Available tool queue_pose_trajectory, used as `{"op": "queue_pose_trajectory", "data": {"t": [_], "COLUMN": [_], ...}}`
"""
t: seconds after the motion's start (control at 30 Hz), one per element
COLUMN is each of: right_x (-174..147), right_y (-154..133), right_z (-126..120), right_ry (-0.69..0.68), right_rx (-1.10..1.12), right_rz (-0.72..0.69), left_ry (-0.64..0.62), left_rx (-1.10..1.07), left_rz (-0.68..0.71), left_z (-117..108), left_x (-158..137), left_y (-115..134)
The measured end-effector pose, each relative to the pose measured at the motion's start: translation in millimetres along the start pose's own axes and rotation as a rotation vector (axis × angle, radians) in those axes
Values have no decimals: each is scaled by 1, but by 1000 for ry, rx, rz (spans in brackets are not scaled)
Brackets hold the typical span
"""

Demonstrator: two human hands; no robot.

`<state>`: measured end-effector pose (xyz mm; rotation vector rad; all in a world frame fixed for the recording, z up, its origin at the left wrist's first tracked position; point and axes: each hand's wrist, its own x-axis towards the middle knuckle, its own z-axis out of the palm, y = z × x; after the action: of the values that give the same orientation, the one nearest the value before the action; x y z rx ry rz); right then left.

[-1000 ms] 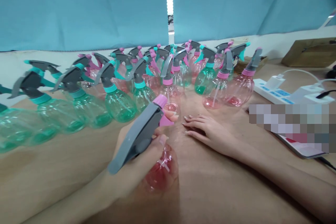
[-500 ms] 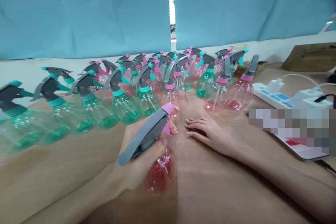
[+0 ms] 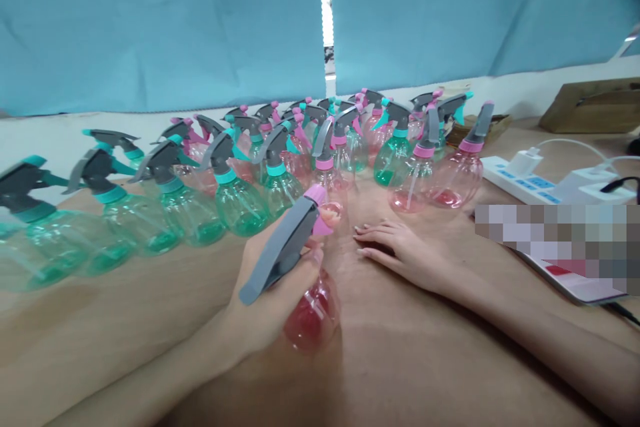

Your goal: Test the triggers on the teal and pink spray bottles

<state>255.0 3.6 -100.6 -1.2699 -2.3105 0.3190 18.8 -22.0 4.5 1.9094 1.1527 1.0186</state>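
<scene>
My left hand (image 3: 277,280) is wrapped round the neck of a pink spray bottle (image 3: 314,320) with a grey and pink trigger head. The bottle is see-through and leans, its nozzle pointing away from me. One or more fingertips show by the pink trigger; the rest of the grip is partly hidden behind the head. My right hand (image 3: 400,247) lies on the wooden table (image 3: 400,367) with its fingers stretched out and nothing in it. Beyond it stand two pink spray bottles, the nearer one (image 3: 411,187) upright. A green spray bottle (image 3: 243,207) stands beyond my left hand.
Several more green and pink spray bottles fill the back and left of the table. At the right are a white power strip (image 3: 520,180) with plugs and cables, and a blurred-out flat device (image 3: 590,290). A cardboard piece (image 3: 590,107) lies behind. A blue curtain (image 3: 175,27) hangs at the back.
My left hand has shifted slightly to the right and away from me with the pink spray bottle, whose head now tilts more steeply. The right hand has hardly moved.
</scene>
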Motion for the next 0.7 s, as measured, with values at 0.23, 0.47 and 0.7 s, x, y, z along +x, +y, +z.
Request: {"op": "queue_pose_trajectory", "data": {"t": [0.23,0.47,0.7], "right_x": [0,0,-1], "right_y": [2,3,2], "right_z": [2,1,2], "right_ry": [18,23,19], "right_rx": [11,-1,-49], "right_rz": [-10,-1,3], "left_ry": [-21,-11,-23], "left_rx": [-5,4,-9], "left_rz": [24,46,43], "left_z": [2,1,1], "left_x": [1,2,2], "left_y": [-3,-2,-3]}}
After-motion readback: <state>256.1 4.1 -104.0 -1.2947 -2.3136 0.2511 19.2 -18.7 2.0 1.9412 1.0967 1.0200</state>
